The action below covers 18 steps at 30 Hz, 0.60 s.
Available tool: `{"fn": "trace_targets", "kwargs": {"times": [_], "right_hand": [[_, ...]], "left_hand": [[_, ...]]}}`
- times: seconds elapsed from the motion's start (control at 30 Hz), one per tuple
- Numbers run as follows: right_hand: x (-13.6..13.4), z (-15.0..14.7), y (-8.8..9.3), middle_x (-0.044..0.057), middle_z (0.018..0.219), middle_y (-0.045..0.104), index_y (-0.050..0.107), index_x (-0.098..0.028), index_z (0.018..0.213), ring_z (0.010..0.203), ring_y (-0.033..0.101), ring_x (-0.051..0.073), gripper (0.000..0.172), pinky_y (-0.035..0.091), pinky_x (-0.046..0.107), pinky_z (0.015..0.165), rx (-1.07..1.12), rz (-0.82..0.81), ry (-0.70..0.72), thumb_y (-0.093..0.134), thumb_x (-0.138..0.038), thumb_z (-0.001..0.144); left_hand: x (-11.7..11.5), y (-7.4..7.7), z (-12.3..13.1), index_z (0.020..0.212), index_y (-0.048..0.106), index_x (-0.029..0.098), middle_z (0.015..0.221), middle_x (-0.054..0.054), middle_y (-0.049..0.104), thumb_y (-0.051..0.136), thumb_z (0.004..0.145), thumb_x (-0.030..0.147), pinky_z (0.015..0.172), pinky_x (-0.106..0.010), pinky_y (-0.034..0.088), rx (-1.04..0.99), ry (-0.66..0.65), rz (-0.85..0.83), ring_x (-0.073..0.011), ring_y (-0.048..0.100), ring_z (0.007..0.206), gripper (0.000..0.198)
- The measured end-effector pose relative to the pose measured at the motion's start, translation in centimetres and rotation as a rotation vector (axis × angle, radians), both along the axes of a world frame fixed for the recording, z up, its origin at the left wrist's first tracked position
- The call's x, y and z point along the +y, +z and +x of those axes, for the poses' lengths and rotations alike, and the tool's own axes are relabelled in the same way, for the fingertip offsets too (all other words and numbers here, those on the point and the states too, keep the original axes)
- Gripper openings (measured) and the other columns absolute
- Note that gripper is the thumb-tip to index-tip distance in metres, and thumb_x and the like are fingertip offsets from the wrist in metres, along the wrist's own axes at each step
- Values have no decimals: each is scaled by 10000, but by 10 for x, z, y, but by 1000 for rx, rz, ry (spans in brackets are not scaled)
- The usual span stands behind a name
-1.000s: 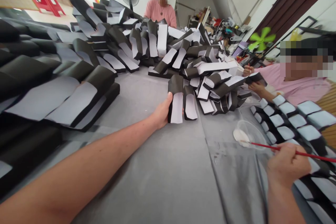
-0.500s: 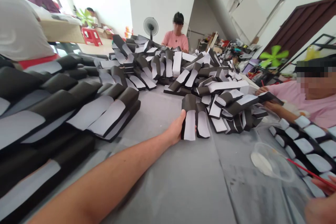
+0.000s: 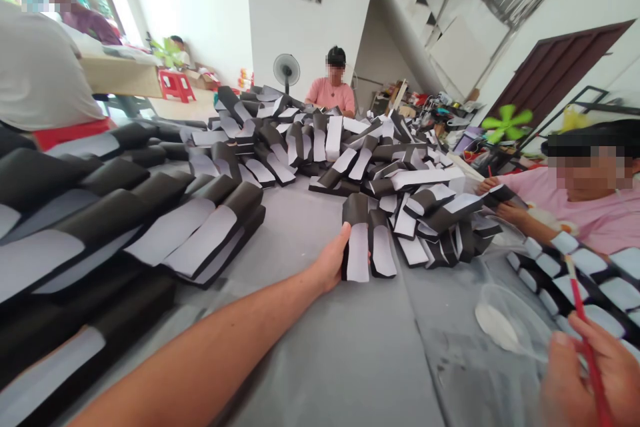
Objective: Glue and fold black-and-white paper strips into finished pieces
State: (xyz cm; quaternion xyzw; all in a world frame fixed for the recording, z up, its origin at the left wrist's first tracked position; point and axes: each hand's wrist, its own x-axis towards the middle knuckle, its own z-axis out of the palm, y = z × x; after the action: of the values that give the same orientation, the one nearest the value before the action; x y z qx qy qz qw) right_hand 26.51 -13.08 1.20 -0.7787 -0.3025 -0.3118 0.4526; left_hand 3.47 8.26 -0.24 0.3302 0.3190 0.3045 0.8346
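My left hand (image 3: 333, 260) reaches out over the table, closed round a black-and-white folded paper box (image 3: 357, 250). Close beside it on the right stands a second such paper box (image 3: 383, 247). At the lower right, my right hand (image 3: 590, 367) grips a red paintbrush (image 3: 580, 297), bristles pointing up. A clear plastic bowl (image 3: 520, 320) with a white paste in it sits just left of that hand. Behind the brush lie rows of black pieces with white panels (image 3: 565, 280).
A heap of paper boxes (image 3: 345, 147) covers the far table; stacked boxes (image 3: 200, 227) fill the left. One co-worker (image 3: 585, 193) sits at the right holding a box, another (image 3: 333, 90) at the far end. The grey tabletop (image 3: 340, 353) has a seam.
My right hand has come further into view and raised the brush from lying slanted to pointing up. The view has tilted slightly upward. My left hand stays on the same paper box.
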Motion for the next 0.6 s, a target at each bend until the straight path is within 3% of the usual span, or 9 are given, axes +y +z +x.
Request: {"fn": "trace_targets", "kwargs": {"times": [0.13,0.27,0.43,0.6], "right_hand": [[2,2,-9,95,1112,655,599,-328,1107,1043,619,328,365,489,507,901,-285,-72,122,480,-390,768],[2,5,-10,138,1043,668,597,-211,1203,979,646,338,388,528,506,821,-512,-49,210,465,-307,851],[5,-10,9,182,1042,664,585,-136,1231,961,650,343,390,528,486,791,-646,-10,311,498,-219,860],[9,-35,27,203,1030,656,588,-134,1116,957,649,308,284,530,443,764,-626,-103,494,442,-230,892]], "left_hand": [[1,-5,0,1095,588,153,762,-81,685,518,820,596,586,-295,490,-24,2,64,-198,646,653,526],[0,-5,-1,1096,570,153,724,-55,661,624,763,564,587,-288,487,-24,4,99,-181,626,629,531],[-3,2,-3,1131,554,157,683,-33,642,590,805,525,571,-274,483,-8,14,71,-161,608,590,494],[-2,3,-1,1107,567,150,679,-38,647,469,886,477,529,-258,476,8,-3,38,-156,613,566,407]]}}
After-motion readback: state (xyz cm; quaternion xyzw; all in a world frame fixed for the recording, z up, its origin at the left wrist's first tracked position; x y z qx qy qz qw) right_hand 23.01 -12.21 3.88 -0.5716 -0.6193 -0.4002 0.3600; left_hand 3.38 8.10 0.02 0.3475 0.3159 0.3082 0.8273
